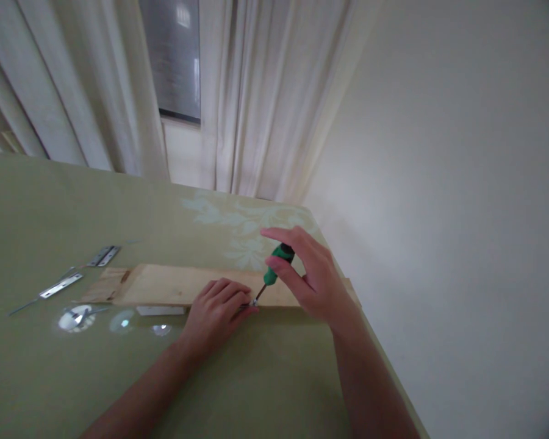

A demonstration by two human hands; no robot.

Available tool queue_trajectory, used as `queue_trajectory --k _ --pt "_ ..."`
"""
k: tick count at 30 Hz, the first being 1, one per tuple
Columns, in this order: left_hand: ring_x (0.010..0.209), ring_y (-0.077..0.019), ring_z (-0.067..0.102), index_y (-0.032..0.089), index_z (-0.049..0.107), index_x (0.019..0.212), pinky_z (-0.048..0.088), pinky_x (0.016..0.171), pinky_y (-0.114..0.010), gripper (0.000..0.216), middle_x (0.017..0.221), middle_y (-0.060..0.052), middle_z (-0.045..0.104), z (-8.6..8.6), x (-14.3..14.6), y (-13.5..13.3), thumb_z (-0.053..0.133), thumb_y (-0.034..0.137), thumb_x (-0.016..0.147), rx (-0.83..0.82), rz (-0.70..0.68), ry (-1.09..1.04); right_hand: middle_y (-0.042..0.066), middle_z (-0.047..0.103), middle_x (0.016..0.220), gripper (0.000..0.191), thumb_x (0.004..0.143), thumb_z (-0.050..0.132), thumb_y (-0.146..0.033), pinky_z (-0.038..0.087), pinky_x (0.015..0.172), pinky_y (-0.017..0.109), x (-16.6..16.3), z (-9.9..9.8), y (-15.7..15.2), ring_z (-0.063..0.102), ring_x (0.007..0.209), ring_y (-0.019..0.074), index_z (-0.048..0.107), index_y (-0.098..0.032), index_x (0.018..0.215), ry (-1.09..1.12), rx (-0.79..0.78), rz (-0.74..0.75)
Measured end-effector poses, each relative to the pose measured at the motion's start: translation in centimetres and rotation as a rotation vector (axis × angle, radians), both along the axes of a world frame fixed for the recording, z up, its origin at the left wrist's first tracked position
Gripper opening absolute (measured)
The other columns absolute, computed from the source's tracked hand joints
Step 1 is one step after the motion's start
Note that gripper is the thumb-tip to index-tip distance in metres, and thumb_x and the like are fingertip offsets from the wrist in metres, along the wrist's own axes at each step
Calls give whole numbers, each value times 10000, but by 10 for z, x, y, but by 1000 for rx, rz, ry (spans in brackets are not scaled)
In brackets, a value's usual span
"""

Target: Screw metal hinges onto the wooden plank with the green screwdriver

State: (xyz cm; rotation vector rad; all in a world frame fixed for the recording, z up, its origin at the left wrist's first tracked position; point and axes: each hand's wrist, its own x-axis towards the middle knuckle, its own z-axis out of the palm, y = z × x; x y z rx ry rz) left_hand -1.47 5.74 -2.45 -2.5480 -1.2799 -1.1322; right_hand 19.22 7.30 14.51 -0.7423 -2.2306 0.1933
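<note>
A long pale wooden board (160, 285) lies across the table. My right hand (313, 274) holds a green and black screwdriver (271, 274) between thumb and fingers, with the index finger stretched over the top of the handle. The screwdriver is tilted, its tip down on a small shiny metal piece (255, 302) at the board's near edge. That piece looks like a hinge, mostly covered by my left hand (219, 305). Left fingers press on the board and the thumb lies along its near edge, closed around the metal piece.
Two metal hinges (104, 256) (61, 285) lie on the green table (274, 378) to the left. A thin metal tool (25, 306) sits by the nearer hinge. Small shiny pieces (77, 317) are in front of the board. A white wall (462, 213) stands right, curtains (265, 91) behind.
</note>
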Motion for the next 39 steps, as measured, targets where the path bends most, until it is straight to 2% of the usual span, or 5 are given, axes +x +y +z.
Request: queue_trajectory --k 4,11,18,26,39 --pt "983 -223 673 238 723 972 462 873 -380 202 1089 -30 790 1 0 0 648 418 1024 2 4 15 52 663 901 279 1059 575 -430 502 718 304 -6 -4 0 633 789 178 711 -202 1145 -94 165 -172" --pt "934 -235 628 220 685 940 434 840 -393 194 1028 -39 766 5 3 1 628 380 1034 62 -4 93 59 700 1188 436 1098 464 -268 544 906 305 -16 -6 -11 676 1034 172 467 -278 1533 -58 -44 23" --pt "903 -267 582 202 662 930 410 808 -415 209 961 -72 717 3 11 1 652 395 1010 107 66 132 49 665 793 219 1024 606 -359 476 639 310 -33 -31 -6 603 668 179 724 -202 1121 -23 422 -410" --pt "894 -240 577 204 648 901 401 799 -386 208 939 -35 704 1 6 7 722 385 972 158 25 123 63 715 1294 409 1089 425 -286 526 924 315 -16 11 -16 687 1098 184 538 -261 1481 -178 -13 -104" --pt "995 -260 603 204 674 1017 422 859 -386 142 1035 -62 715 -6 0 6 711 336 980 86 -25 105 127 766 1142 400 1037 482 -556 365 650 319 -33 64 -7 709 909 277 625 -195 1132 -947 101 -428"
